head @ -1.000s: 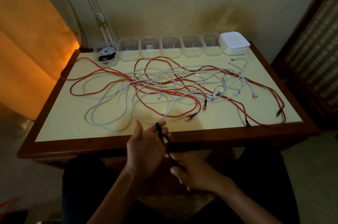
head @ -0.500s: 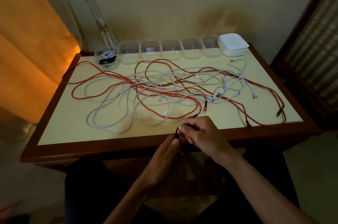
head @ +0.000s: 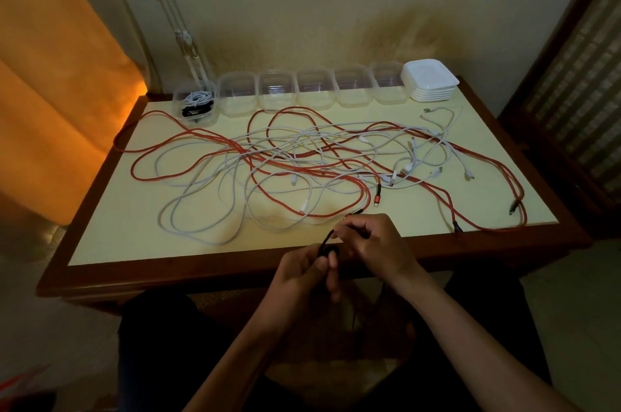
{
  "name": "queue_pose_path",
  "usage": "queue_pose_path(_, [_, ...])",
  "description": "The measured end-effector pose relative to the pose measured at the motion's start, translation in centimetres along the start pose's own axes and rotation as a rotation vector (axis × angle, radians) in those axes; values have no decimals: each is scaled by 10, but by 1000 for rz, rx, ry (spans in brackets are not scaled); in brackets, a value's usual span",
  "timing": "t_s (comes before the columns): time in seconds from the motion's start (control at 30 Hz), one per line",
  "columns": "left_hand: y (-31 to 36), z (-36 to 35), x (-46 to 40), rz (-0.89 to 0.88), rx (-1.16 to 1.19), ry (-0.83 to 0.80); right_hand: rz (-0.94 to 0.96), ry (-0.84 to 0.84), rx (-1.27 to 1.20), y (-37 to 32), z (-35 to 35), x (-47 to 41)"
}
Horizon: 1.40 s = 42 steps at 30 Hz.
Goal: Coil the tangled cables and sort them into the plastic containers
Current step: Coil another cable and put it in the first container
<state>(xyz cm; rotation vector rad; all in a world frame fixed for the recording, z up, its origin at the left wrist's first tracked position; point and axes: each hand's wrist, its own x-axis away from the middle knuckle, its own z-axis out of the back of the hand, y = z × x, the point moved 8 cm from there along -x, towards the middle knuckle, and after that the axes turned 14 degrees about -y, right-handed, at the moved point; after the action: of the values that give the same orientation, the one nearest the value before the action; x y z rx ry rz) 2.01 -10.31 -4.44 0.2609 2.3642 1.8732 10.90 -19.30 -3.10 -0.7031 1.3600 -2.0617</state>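
- Black cable (head: pixel 325 240): held at the near edge of the table (head: pixel 111 220), between both hands. A short loop of it arcs from one grip to the other; the rest seems to drop toward the lap, where it is lost in the dark.
- Left hand (head: pixel 302 273): fingers curled round the cable's lower part, thumb pressed against it. Grip closed on the cable.
- Right hand (head: pixel 376 243): fingertips pinching the upper part of the same cable just above the table edge. Grip closed, nothing else in it.
- Step in hand, by judgement: winding the black cable into a coil, early in the wind, as only one small loop shows.
- Next move, by judgement: lay further loops onto the left hand while the right feeds slack, keeping the loops equal so the bundle fits a container.
- Tangle, red cables (head: pixel 188 137) and white cables (head: pixel 201 189): spread across most of the table, crossing one another, uncoiled. Much of the task remains.
- Leftmost container (head: pixel 178 102): far left of the back row; holds a coiled white cable (head: pixel 199 98) above a coiled black cable (head: pixel 196 110).
- Five further clear containers (head: pixel 276 92): side by side along the wall, touching or nearly so; no cable shows in them.
- Stack of white lids (head: pixel 431 78): at the right end of the row, just beside the last container.
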Motion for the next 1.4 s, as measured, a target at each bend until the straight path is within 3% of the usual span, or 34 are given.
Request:
queue_pose_path(0.13, [-2,2,-5,-28,413,23,-46,8,54,25,-18,6])
queue_pose_path(0.23, [2,15,-5,-74,591,36,-134,-228,97,40,-52,17])
queue_pose_path(0.3, [1,30,-4,-100,539,79,-213,-418,148,47,-70,27])
queue_pose_path(0.4, [-11,46,0,-10,291,167,-178,-506,119,31,-70,33])
queue_pose_path(0.6, [-26,34,0,186,-210,47,-176,-332,-229,-6,-35,27])
queue_pose_path(0.77, [-16,23,1,71,-351,68,-141,-136,-217,-17,-5,14])
queue_pose_path(1.1, [-15,22,1,23,-106,-12,-81,-130,-264,-19,-6,11])
queue_pose_path(1.3, [-18,7,-3,72,70,-72,-34,-79,-133,-12,-6,2])
queue_pose_path(1.4, [-13,6,-3,55,281,-63,-30,-51,-77,-6,-5,-2])
